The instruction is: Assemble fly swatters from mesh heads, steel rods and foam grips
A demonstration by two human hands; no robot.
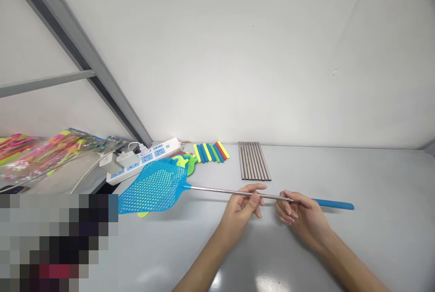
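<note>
While both hands pinch it: blue fly swatter [154, 187] held level above table [374, 237].
Left hand [243, 206]: fingers closed on metal rod [217, 191], steadying it.
Right hand [301, 215]: closed where rod meets blue handle [335, 204].

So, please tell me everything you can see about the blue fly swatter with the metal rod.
The blue fly swatter with a perforated plastic head, thin shiny metal rod and blue handle grip lies nearly level just above the grey table, head to the left. The left hand pinches the rod mid-length; the right hand holds it beside the grip.
</note>
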